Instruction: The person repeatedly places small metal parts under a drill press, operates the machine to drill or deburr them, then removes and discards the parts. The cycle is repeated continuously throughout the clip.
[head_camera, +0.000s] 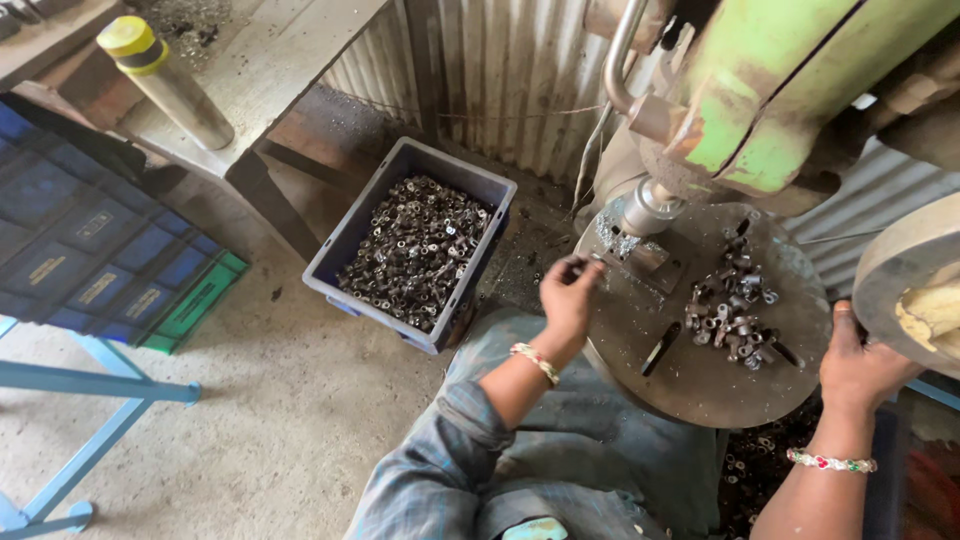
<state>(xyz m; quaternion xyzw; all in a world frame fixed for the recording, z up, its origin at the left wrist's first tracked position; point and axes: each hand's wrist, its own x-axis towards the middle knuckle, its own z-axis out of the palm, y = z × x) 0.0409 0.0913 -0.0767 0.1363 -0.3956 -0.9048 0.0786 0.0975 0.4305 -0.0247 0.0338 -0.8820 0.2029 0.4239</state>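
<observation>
Feeding step: left hand (568, 298) pinches small metal part at press die (648, 258). Right hand (858, 362) grips round press table (700, 385) rim, no part held. Next: seat part squarely, fingers clear.

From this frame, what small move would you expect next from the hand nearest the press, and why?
Probably the left hand slides its small metal piece the short way right onto the block under the ram. The fingers pinch the piece at the round table's edge, just beside the block, while the right hand rests at the table's far rim, beyond the pile of small parts.
</observation>
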